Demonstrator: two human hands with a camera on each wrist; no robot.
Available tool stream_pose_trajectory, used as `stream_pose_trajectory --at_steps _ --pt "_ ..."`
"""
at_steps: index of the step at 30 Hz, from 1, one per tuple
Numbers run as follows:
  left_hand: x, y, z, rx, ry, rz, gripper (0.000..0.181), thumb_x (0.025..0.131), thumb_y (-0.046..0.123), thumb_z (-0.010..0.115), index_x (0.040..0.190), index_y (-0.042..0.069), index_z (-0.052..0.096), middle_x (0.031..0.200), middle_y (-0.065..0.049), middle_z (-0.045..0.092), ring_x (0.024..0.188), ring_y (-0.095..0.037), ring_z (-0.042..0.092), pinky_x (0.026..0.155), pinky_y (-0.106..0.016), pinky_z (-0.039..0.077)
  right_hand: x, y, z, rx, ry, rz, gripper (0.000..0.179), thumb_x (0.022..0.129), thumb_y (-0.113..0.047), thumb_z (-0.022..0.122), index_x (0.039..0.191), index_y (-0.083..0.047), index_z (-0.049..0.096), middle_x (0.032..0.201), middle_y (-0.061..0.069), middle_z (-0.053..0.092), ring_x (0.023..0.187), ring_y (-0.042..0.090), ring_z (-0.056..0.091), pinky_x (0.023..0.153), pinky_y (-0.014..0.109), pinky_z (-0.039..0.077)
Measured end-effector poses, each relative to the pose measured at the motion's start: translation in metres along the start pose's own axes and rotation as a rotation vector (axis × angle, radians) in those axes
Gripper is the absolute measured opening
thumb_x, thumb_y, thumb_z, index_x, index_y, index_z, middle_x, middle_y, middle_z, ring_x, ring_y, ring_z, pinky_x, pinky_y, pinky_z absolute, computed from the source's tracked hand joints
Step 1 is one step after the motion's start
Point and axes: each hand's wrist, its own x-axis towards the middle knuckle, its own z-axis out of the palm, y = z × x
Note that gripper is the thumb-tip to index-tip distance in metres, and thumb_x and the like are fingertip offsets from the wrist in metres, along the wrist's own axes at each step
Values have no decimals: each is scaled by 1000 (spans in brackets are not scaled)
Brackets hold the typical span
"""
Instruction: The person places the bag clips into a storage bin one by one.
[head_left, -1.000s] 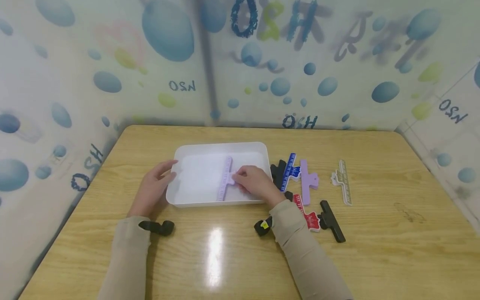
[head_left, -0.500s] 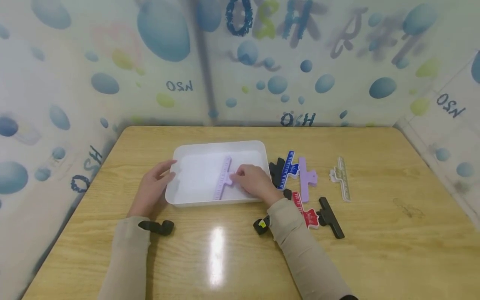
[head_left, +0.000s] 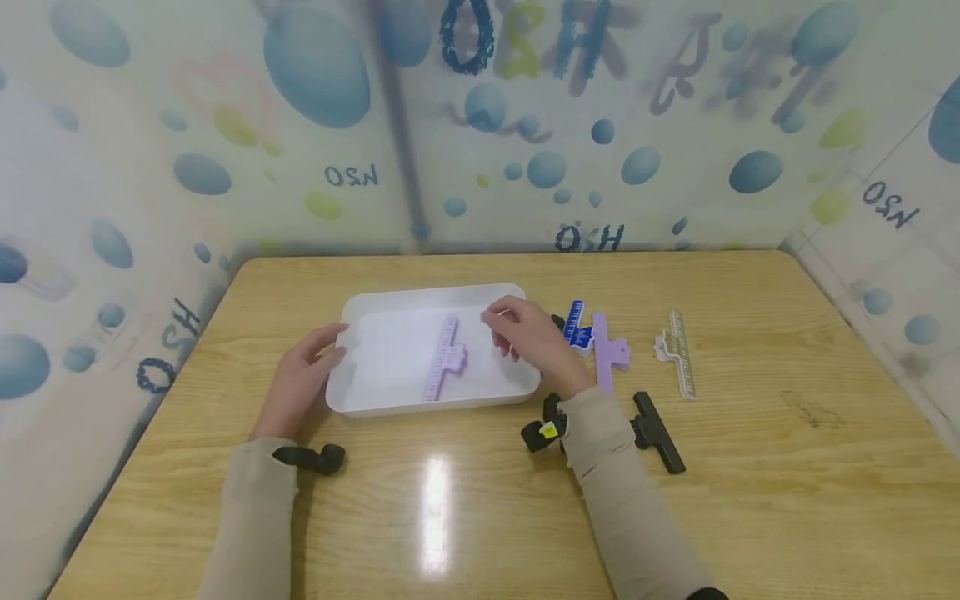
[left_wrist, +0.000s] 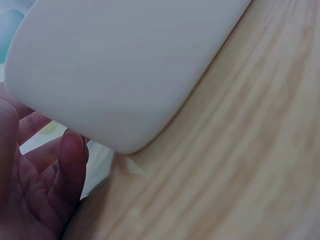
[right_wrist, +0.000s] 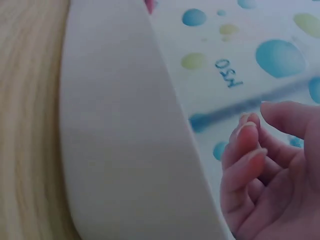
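Note:
A lilac ruler clip (head_left: 452,358) lies in the white tray (head_left: 382,350), right of its middle. Over the right part of the tray is my right hand (head_left: 532,337), fingers loosely bent and holding nothing. The right wrist view shows that hand (right_wrist: 275,172) with its thumb apart from the fingers, beside the tray wall (right_wrist: 120,120). My left hand (head_left: 294,383) is at the tray's left edge, fingers and thumb spread. In the left wrist view its fingers (left_wrist: 72,157) sit close against the tray's corner; whether all of them touch it I cannot tell.
Right of the tray lie a blue ruler clip (head_left: 578,329), another lilac clip (head_left: 603,350), a clear-and-white ruler clip (head_left: 684,358) and a black clip (head_left: 662,433). Another black clip is mostly hidden behind the right hand. A patterned wall stands behind the wooden table (head_left: 375,517).
My right hand has let go of the lilac clip and moved right and up, leaving the clip in the tray. The right arm now covers the red clip. My left hand stays at the tray's edge.

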Motion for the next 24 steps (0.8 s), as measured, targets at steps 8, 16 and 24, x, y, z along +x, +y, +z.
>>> stream_pose_trajectory --at_steps 8,16,24 --pt "0 -1 1 -10 9 10 46 87 44 51 129 27 46 138 2 37 124 -25 36 99 -45 29 -3 15 -38 47 105 -3 32 90 -38 49 107 -10 55 75 9 55 58 19 47 48 25 41" --pt "0 1 1 -9 8 13 47 86 47 51 129 28 46 137 4 38 124 -22 35 99 -44 29 -13 19 -61 48 141 51 37 92 -36 47 114 -7 53 90 15 56 68 22 50 61 32 42" --pt "-1 0 1 -30 7 16 46 86 45 52 129 27 47 136 3 39 123 -21 37 99 -42 31 -10 32 -64 -11 142 147 29 92 -33 47 113 -14 53 103 8 56 84 24 54 70 36 44"
